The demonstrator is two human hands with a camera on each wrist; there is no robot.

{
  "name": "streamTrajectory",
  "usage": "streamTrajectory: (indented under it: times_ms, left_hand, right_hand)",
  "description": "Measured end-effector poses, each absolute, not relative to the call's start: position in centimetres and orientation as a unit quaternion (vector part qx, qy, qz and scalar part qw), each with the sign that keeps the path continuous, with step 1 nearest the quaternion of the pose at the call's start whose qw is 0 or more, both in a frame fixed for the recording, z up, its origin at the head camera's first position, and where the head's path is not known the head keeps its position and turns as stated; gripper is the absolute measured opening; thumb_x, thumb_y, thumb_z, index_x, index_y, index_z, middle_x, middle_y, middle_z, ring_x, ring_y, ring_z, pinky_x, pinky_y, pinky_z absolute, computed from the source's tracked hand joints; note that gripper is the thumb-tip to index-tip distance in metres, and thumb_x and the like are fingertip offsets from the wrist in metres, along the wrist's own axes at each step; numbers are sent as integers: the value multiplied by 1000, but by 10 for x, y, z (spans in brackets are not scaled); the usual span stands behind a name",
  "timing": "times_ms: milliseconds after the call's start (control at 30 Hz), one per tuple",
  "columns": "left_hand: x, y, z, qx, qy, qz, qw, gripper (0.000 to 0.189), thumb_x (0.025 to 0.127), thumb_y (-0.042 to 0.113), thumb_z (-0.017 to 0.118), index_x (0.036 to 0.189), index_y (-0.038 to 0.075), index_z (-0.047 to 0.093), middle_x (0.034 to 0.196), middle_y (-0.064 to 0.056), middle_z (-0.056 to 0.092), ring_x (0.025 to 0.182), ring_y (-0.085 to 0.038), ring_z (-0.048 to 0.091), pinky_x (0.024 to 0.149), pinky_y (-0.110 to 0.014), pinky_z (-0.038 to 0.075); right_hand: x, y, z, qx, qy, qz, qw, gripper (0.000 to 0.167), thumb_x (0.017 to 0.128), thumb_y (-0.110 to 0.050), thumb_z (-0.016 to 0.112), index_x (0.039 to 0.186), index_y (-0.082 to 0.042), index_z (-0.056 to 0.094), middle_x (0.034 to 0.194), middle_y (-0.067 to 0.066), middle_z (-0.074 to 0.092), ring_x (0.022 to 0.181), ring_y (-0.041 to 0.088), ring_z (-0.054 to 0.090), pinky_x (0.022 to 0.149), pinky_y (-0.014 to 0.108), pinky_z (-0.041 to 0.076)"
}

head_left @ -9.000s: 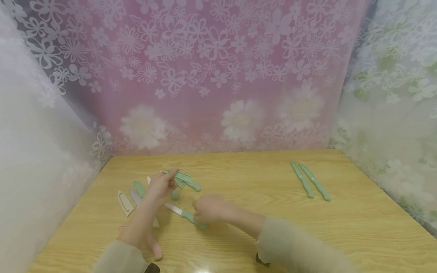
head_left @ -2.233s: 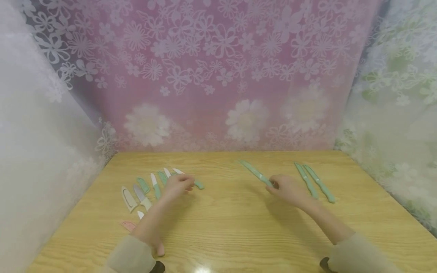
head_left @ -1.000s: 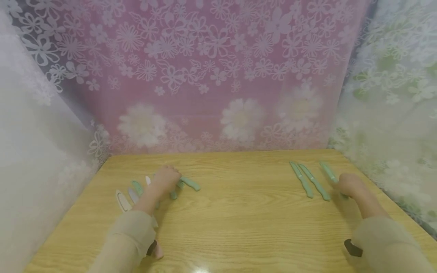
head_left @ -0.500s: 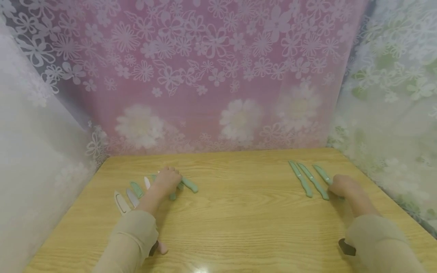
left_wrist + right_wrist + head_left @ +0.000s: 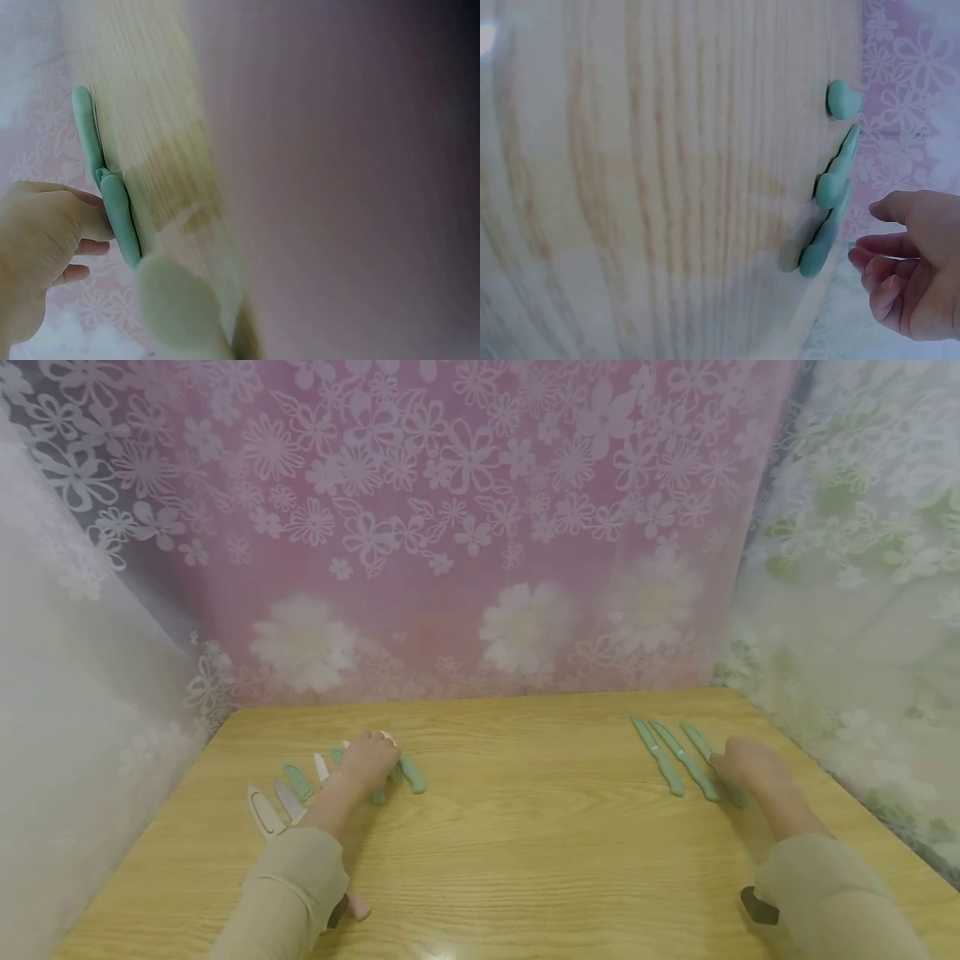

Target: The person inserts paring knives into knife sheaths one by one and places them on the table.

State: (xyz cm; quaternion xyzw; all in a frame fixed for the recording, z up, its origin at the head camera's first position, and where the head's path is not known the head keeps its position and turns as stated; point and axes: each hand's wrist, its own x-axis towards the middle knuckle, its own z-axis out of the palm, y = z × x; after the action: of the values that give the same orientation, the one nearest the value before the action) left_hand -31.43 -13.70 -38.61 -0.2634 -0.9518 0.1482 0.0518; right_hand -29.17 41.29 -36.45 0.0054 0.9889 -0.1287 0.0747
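Observation:
On the left side of the table my left hand (image 5: 367, 760) covers part of a green-handled paring knife (image 5: 411, 772) and pinches it. The pale blade tip shows past the knuckles. In the left wrist view the left thumb goes behind a green handle (image 5: 120, 217), so the grip is partly hidden. On the right, my right hand (image 5: 753, 772) is over the rightmost green sheathed knife (image 5: 697, 741). The right wrist view shows the thumb apart and the fingers loosely curled, just above that knife's handle (image 5: 817, 251).
Two green sheathed knives (image 5: 656, 756) lie side by side left of the right hand. Left of the left arm are a cream sheath (image 5: 265, 812), a grey-bladed knife (image 5: 288, 802), a green sheath (image 5: 298, 781) and a white blade (image 5: 321, 768). A pink handle (image 5: 360, 907) pokes out near the left sleeve.
My right hand has carried a sheathed green knife from mid-table to the right, laid it beside the other two and loosened its hold. The left hand has turned its knife's handle towards the near edge.

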Motion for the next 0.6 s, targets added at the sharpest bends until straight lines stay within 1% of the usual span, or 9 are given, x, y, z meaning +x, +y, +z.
streamTrajectory:
  times_ms: [100,133,300,367,433,500,533,600]
  left_hand:
    - [-313,-138,-386,-264,-952,146,50,31,74,8,76,103,4,64,99,-10,66,96,-26,59,93,-40,44]
    - [-313,-138,-386,-266,-951,147,52,32,75,8,76,103,4,63,100,-10,66,96,-26,59,92,-40,44]
    - [-312,-140,-386,-275,-947,152,61,31,76,8,74,104,4,61,100,-9,65,95,-25,58,89,-37,46]
    - [-311,-140,-386,-276,-947,154,63,33,76,9,75,105,4,61,101,-9,65,96,-26,58,90,-37,45]
    - [-311,-141,-387,-278,-945,157,66,34,76,9,75,106,3,61,102,-9,64,98,-26,57,92,-39,44]
    - [-312,-141,-387,-282,-943,161,69,32,75,9,75,104,3,62,101,-10,64,98,-27,56,93,-40,44]
    - [-312,-142,-388,-283,-942,165,70,31,76,8,75,103,3,63,101,-9,64,98,-27,56,93,-40,44]
    - [-312,-142,-388,-286,-941,170,69,27,77,7,74,101,3,64,99,-9,63,97,-26,56,93,-39,44]
  right_hand:
    - [-292,411,-362,1,989,-135,67,37,93,-19,41,95,16,51,75,14,51,66,25,49,54,33,43]
    - [-291,409,-361,0,989,-137,65,36,94,-20,41,93,14,51,74,13,51,65,24,49,53,33,43]
    - [-286,397,-353,-23,989,-138,39,38,96,-23,41,95,13,54,84,19,59,71,28,56,58,41,48]
    - [-283,390,-350,-37,990,-136,25,39,96,-23,41,99,14,54,84,19,61,72,28,57,59,43,49]
    - [-281,382,-347,-45,989,-138,12,39,96,-23,41,100,13,55,81,16,60,69,26,55,58,42,49]
    - [-279,373,-343,-58,989,-136,-3,41,96,-24,41,103,14,55,85,19,61,68,24,54,58,43,49]
    - [-278,367,-342,-64,988,-138,-11,41,96,-24,41,104,14,55,84,18,60,64,23,53,55,41,48]
    - [-275,356,-338,-78,987,-138,-32,41,96,-23,41,106,14,55,86,20,62,62,20,52,52,37,48]
